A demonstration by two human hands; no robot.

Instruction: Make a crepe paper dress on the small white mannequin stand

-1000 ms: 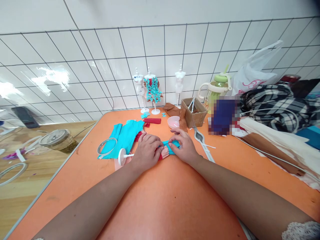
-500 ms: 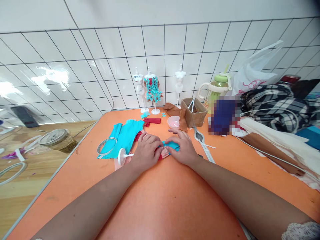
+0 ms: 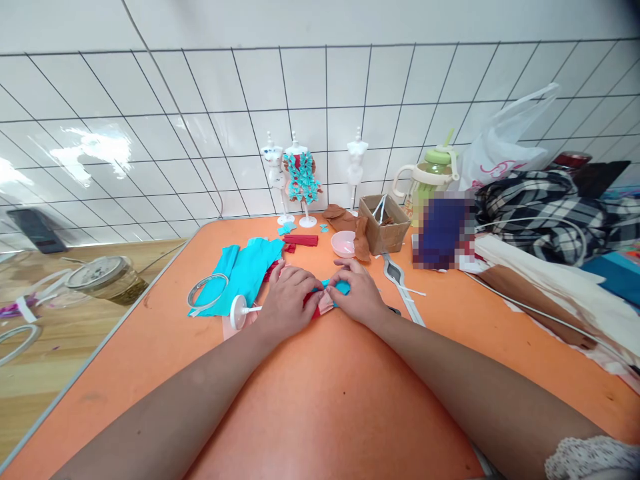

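A small white dress form lies on its side under my hands, and its round base [image 3: 239, 312] sticks out to the left. Pink and red paper [image 3: 325, 302] wraps its body, which my fingers mostly cover. My left hand [image 3: 291, 298] lies over the form with fingers and thumb closed at a turquoise crepe paper piece [image 3: 342, 287]. From the other side, my right hand [image 3: 359, 293] pinches the same piece, its thumb and index finger meeting the left fingertips. Turquoise crepe paper sheets [image 3: 250, 267] lie left of my hands, with a roll of tape [image 3: 208, 293] on them.
Behind stand a dress form covered in turquoise bows [image 3: 303, 175] and two bare white ones. A pink bowl [image 3: 343, 245], a cardboard box [image 3: 384, 223], grey scissors or a similar tool [image 3: 395, 270] and red paper strips [image 3: 300, 240] lie around. A lidded cup [image 3: 434, 170] stands back right.
The view has shifted slightly. My right fingers have drawn in closer to my left fingertips over the turquoise paper; the form stays lying in place.
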